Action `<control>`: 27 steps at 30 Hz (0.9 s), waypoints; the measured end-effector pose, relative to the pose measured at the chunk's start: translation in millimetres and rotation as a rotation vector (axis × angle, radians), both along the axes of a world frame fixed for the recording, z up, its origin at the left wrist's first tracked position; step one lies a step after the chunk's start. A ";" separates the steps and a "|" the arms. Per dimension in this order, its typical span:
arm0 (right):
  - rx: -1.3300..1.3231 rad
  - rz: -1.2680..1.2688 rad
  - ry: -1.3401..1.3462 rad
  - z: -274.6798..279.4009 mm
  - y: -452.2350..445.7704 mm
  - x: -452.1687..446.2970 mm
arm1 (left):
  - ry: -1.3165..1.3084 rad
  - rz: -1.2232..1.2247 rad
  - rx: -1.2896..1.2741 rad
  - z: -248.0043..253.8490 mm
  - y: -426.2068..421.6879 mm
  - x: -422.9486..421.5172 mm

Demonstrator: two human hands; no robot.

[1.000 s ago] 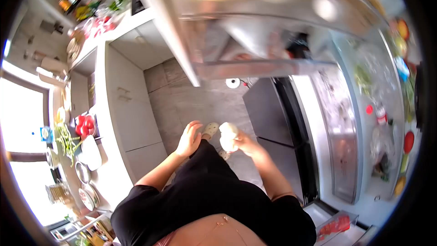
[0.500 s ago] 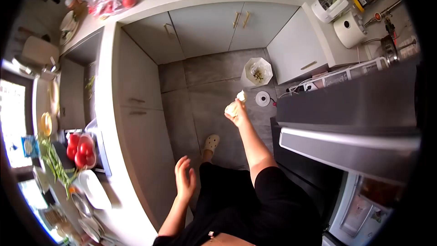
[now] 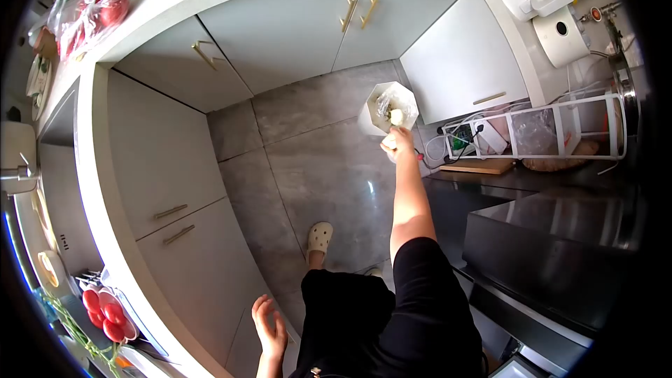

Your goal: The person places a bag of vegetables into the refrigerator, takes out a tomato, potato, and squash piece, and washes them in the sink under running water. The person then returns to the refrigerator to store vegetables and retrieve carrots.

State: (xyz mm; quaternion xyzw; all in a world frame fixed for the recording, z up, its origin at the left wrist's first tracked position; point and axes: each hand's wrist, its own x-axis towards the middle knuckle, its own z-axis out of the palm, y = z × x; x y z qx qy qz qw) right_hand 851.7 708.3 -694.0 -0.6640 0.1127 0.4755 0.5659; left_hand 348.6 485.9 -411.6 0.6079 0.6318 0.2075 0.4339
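Note:
My right hand (image 3: pixel 397 143) reaches out over the floor, its fingers closed around a crumpled white wad (image 3: pixel 397 117) that sticks out past the fingertips. Its exact kind does not show. The wad appears in front of the opening of a white trash bin (image 3: pixel 367 117), which has many flat sides and a clear plastic liner. Whether the wad touches the bin I cannot tell. My left hand (image 3: pixel 269 329) hangs near the lower cabinets with fingers loosely bent and apart, holding nothing.
Cabinets (image 3: pixel 280 35) enclose the floor ahead and to the left. On the right stand a white wire rack (image 3: pixel 556 126) and a dark appliance (image 3: pixel 539 227). Tomatoes (image 3: pixel 112 318) lie on the left counter. A beige clog (image 3: pixel 320 236) is on my foot.
My right hand has moved forward and right with the white wad, up to the bin. The view has shifted, with the left hand now lower in it.

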 end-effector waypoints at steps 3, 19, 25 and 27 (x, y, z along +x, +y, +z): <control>0.011 -0.179 0.158 -7.1 -11.1 -8.3 | -0.005 -0.007 0.006 -0.4 11.8 3.7; -0.049 0.082 0.383 25.2 -130.4 -177.3 | -0.265 -0.086 0.193 68.4 48.5 62.4; -0.126 1.208 0.101 120.7 -279.2 -237.9 | -0.519 -0.419 0.407 124.4 80.5 108.3; -0.031 1.395 0.060 162.4 -313.4 -194.1 | -0.583 -0.601 0.408 139.8 77.9 139.0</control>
